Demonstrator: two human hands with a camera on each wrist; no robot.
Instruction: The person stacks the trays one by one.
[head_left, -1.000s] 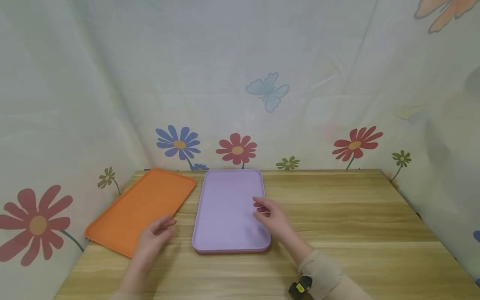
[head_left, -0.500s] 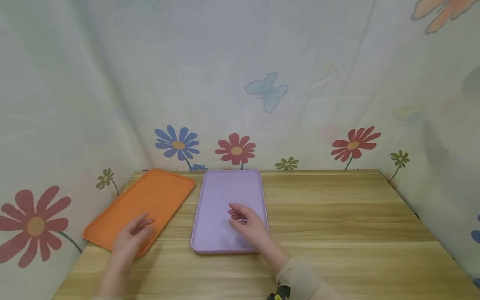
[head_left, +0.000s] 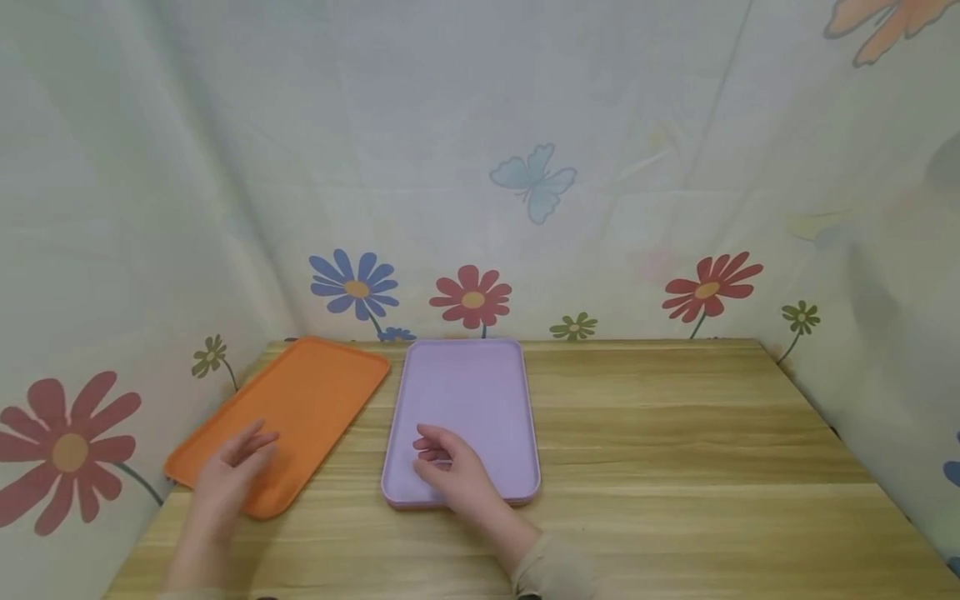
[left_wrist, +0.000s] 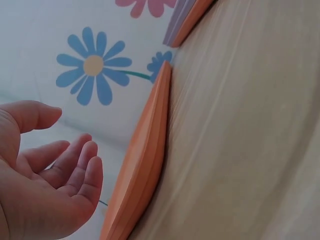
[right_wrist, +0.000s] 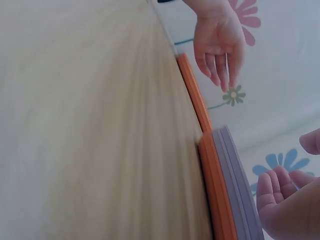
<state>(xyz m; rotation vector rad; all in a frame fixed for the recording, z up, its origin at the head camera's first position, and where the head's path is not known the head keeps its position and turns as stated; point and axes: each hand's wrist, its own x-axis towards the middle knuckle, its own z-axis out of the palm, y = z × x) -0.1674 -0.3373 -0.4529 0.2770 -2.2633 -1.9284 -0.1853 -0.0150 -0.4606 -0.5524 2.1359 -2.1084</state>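
Note:
A purple tray (head_left: 480,400) lies lengthwise near the table's middle; the right wrist view shows orange tray edges (right_wrist: 216,185) under its purple edges (right_wrist: 237,185). To its left, an orange tray (head_left: 307,400) lies at a slant. My left hand (head_left: 225,479) hovers over the orange tray's near-left part, fingers loosely bent and holding nothing. In the left wrist view that hand (left_wrist: 55,175) is apart from the orange tray edge (left_wrist: 142,160). Above the purple tray's near end is my right hand (head_left: 453,471), its fingers relaxed around empty air.
Both trays rest on a wood-grain table (head_left: 660,442). A pale cloth (head_left: 615,208) printed with flowers and butterflies hangs behind the table and along both sides.
Both hands have moved left and slightly nearer: the left from the orange tray's right edge to over it, the right across the purple tray. The trays have stayed put.

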